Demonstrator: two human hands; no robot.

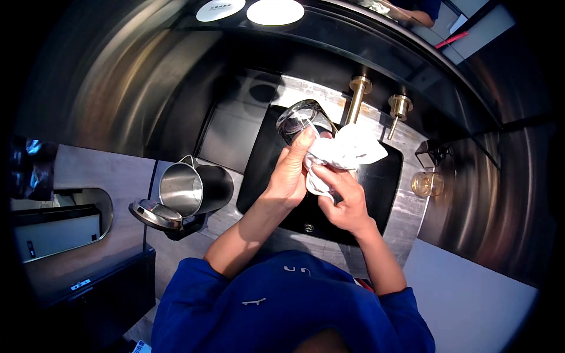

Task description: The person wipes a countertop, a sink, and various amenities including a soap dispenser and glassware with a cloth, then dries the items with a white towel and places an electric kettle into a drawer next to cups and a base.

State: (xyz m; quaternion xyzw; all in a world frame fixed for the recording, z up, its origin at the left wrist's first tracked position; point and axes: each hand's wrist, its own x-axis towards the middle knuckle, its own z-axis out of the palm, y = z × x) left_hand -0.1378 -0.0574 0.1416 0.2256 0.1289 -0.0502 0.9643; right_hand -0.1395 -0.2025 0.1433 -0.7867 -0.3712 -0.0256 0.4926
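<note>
My left hand [289,172] grips a clear glass vessel [291,118], which is tilted with its wide rim toward the upper left. My right hand [344,198] is closed on a bunched white cloth [348,148]. The cloth lies against the glass on its right side and hangs down between both hands. Part of the glass is hidden behind the cloth and my left thumb. Both hands are above a black sink [260,154], whose round drain [308,228] shows near the front edge.
A brass spout [358,99] and a brass lever handle [399,108] stand behind the sink. On the left is an electric kettle [216,189] with its lid [161,214] swung open. An amber glass [427,184] stands at the right, near a small dark box [426,154].
</note>
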